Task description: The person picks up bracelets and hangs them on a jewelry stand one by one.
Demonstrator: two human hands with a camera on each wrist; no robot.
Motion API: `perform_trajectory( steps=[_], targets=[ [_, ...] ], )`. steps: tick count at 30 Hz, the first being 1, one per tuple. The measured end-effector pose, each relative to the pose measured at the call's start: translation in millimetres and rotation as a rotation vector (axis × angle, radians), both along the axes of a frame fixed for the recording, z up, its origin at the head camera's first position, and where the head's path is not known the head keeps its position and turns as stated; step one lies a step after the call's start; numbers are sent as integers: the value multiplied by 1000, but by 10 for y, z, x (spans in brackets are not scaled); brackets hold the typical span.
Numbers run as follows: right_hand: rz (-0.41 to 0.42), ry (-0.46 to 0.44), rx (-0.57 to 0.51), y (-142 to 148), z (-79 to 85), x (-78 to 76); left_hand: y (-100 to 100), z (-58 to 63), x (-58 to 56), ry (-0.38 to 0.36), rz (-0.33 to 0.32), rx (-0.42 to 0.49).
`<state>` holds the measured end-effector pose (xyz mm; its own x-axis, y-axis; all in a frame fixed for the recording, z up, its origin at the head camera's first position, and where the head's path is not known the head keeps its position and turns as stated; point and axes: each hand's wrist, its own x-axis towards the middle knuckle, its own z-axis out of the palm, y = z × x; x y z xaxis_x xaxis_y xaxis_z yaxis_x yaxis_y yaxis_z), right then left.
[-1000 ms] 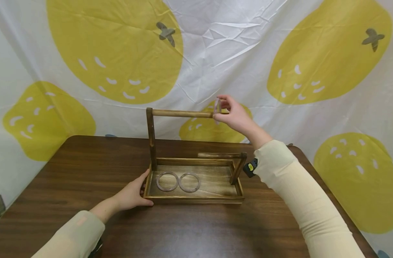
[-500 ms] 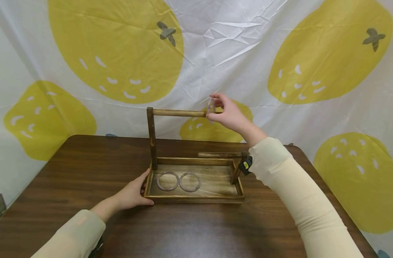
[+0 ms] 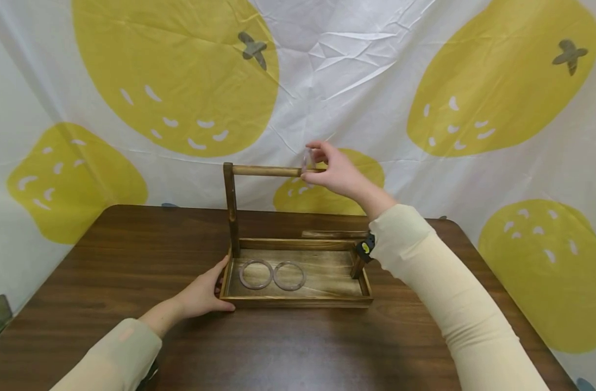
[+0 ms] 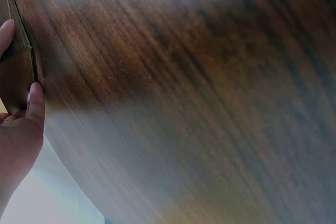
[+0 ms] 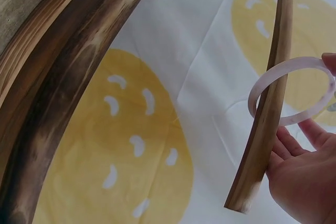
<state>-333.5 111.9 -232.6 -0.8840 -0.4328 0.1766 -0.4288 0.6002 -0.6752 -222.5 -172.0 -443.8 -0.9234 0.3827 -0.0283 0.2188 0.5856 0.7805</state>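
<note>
My right hand [image 3: 339,171] pinches a pale translucent bangle [image 5: 286,67] between thumb and fingers. The ring goes around the upper bar [image 3: 265,171] of a wooden jewelry stand, and the bar's free end [image 5: 239,203] sticks out past it on the hand's side. Down at the stand's tray base [image 3: 298,303], my left hand [image 3: 197,293] grips the left end, thumb at the front corner and the other fingers partly hidden behind the wall. Two similar bangles, a left one [image 3: 241,274] and a right one [image 3: 289,289], lie flat side by side in the tray.
A tall post [image 3: 231,212] carries the upper bar at the tray's left end. The shorter lower bar [image 3: 334,234] is at the right, partly covered by my right wrist. Behind the brown table [image 3: 298,347] hangs a lemon-print cloth [image 3: 337,98].
My right hand has slid the bangle leftward along the upper bar, away from its free end. My left hand keeps its grip on the tray.
</note>
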Motion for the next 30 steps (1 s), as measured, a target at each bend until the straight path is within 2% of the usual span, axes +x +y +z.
perform_trajectory(
  steps=[18,30],
  targets=[
    [50,38,58,-223,6,9,0,-6,3,-6,2,32],
    [38,61,101,-334,15,37,-13,-21,1,-14,5,30]
  ],
)
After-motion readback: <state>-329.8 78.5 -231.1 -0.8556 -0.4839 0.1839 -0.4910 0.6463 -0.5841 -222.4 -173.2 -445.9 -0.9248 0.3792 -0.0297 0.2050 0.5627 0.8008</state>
